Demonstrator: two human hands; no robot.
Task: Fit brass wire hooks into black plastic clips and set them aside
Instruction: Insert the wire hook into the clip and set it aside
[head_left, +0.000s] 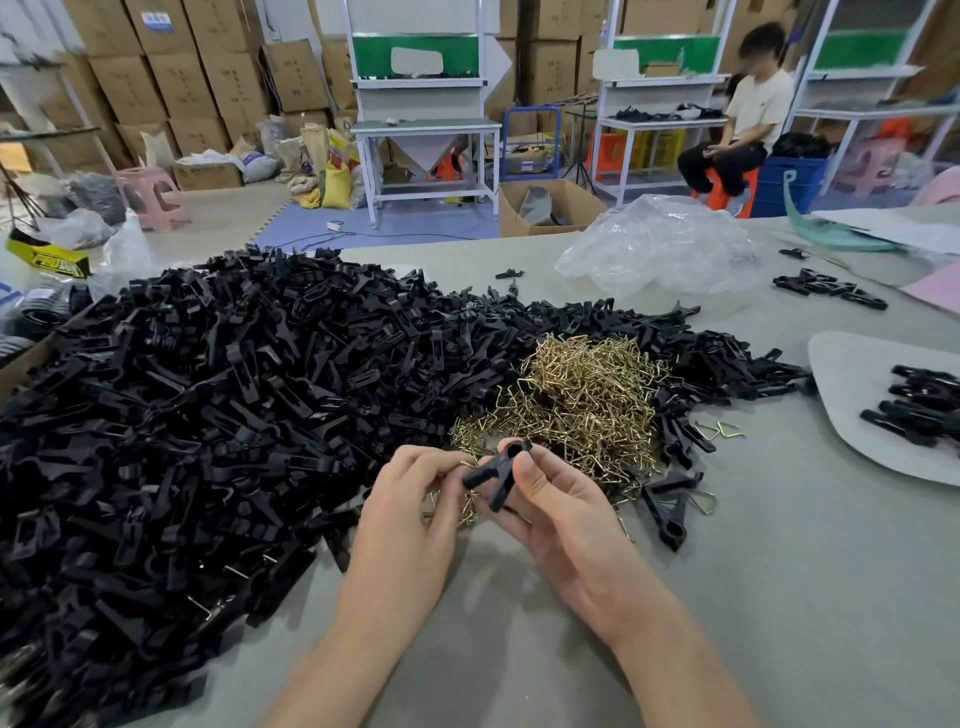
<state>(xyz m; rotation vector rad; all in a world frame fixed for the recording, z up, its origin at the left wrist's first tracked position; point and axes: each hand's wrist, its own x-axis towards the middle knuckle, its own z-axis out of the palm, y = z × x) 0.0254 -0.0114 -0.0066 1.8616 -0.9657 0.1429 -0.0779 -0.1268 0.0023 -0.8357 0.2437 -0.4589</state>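
Clip at lower centre of frame, held above the worktop between both hands. It sits tilted, round end up, legs splayed down and left, probably so the opening faces the left hand for the hook.

Right hand: thumb and forefinger closed round the clip's upper end, other fingers cupped under it as a rest.

Left hand: fingers curled tight, tips pinching at the clip's lower left end. A glint of brass shows at the fingertips. I cannot tell whether a hook is in the pinch or just lies behind it.

I judge this as the fitting step, hook not yet seated.

Brass hook pile just beyond my hands, within easy reach. Black clip heap fills the left half of the frame and wraps behind the brass.

Grey board at right edge carries a small cluster of clips, likely the set-aside lot; cut off by the frame, and too dark to see hooks in them.

Crumpled clear bag upper centre-right. A seated person at upper right, doing what I cannot make out.
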